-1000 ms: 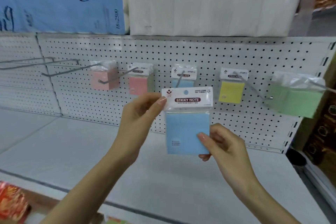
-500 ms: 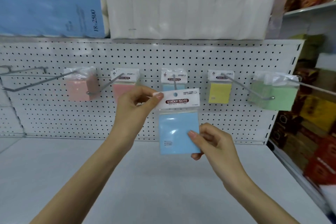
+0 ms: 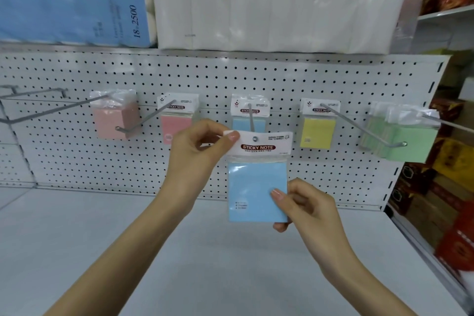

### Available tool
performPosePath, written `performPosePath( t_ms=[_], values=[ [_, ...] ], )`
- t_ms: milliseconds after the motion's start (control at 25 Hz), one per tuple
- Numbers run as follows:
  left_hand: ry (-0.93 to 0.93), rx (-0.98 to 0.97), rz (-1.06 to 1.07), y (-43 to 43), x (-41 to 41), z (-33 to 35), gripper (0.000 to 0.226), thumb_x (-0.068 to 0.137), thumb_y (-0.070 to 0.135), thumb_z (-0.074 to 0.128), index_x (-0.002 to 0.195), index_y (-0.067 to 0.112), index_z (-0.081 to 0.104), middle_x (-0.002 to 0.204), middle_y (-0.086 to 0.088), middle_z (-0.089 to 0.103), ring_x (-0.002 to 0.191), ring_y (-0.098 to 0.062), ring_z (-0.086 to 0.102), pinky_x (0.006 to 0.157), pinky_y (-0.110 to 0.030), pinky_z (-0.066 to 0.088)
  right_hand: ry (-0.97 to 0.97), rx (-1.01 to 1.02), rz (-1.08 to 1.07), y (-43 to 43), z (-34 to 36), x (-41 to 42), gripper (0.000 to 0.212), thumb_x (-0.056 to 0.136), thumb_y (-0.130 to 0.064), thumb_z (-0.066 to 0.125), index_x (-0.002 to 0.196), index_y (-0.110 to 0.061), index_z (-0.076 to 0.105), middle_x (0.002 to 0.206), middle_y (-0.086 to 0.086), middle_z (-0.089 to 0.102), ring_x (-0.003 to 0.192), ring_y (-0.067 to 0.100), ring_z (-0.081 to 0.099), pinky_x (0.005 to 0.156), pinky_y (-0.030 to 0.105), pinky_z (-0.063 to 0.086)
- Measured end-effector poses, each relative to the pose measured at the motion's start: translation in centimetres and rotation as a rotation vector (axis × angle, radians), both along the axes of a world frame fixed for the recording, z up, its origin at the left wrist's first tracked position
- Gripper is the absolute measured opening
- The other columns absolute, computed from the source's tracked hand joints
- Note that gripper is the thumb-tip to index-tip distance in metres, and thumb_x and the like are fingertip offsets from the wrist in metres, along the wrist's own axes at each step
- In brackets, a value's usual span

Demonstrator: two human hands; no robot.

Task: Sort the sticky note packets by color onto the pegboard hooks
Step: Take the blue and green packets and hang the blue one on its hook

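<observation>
Since half a second ago the view has drawn nearer to the white perforated metal pegboard, and the held packet has barely shifted against the hook behind it. Both hands hold a light-blue square sticky note packet in clear wrap with a white header card upright in front of the board, above the pale grey shelf. The left hand pinches the header's upper left corner between thumb and forefinger. The right hand pinches the packet's lower right edge, thumb on the front and fingers curled behind. The top of the header sits just below the tip of the middle grey wire hook; whether they touch I cannot tell. On that hook another blue sticky note packet hangs against the board, its lower part hidden by the held one.

Along the same row, left to right, hang a salmon-pink stack of packets, a brighter pink packet, then right of the blue one a yellow packet and a thick stack of green packets. Bare wire hooks stick out at the far left. On the shelf above the board stand a white plastic-wrapped bundle and a blue printed pack. Red and brown boxes fill the next bay at the right.
</observation>
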State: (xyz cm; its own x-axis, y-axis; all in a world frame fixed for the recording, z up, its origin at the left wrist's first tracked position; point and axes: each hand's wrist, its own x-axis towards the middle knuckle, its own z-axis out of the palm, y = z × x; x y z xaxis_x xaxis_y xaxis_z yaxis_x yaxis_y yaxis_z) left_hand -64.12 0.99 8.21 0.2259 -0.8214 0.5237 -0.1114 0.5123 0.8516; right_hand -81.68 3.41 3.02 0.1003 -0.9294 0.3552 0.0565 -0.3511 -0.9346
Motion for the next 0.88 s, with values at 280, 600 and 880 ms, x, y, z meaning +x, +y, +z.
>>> performPosePath(
  t_ms=[280, 600, 880],
  values=[
    [-0.015, -0.009, 0.026, -1.2, 0.1, -0.6, 0.011, 0.080, 0.010, 0.069, 0.070, 0.013, 0.064, 0.067, 0.009, 0.065, 0.067, -0.006, 0.054, 0.062, -0.011, 0.042, 0.024, 0.008, 0.024, -1.4, -0.6, -0.1, 0.019, 0.088, -0.006, 0.061, 0.071, 0.000, 0.058, 0.058, -0.001, 0.062, 0.046, 0.014, 0.053, 0.048, 0.017, 0.045],
    [-0.163, -0.006, 0.104, -6.9, 0.8, -0.5, 0.013, 0.082, 0.015, 0.069, 0.071, 0.015, 0.063, 0.071, 0.009, 0.063, 0.062, 0.002, 0.053, 0.063, -0.009, 0.042, 0.061, 0.123, -0.058, -7.2, -1.1, 0.9, 0.028, 0.089, -0.015, 0.062, 0.080, 0.010, 0.055, 0.056, -0.001, 0.064, 0.046, 0.017, 0.058, 0.048, 0.021, 0.049],
    [-0.699, -0.264, 0.245, -13.2, 3.6, -1.1, 0.042, 0.086, 0.034, 0.059, 0.126, 0.025, 0.049, 0.122, 0.004, 0.047, 0.105, -0.010, 0.050, 0.086, -0.024, 0.042, 0.134, 0.173, -0.212, -14.8, -0.4, 2.6, 0.025, 0.090, -0.024, 0.063, 0.078, -0.002, 0.059, 0.069, 0.008, 0.063, 0.051, 0.020, 0.062, 0.056, 0.028, 0.057]
  ],
)
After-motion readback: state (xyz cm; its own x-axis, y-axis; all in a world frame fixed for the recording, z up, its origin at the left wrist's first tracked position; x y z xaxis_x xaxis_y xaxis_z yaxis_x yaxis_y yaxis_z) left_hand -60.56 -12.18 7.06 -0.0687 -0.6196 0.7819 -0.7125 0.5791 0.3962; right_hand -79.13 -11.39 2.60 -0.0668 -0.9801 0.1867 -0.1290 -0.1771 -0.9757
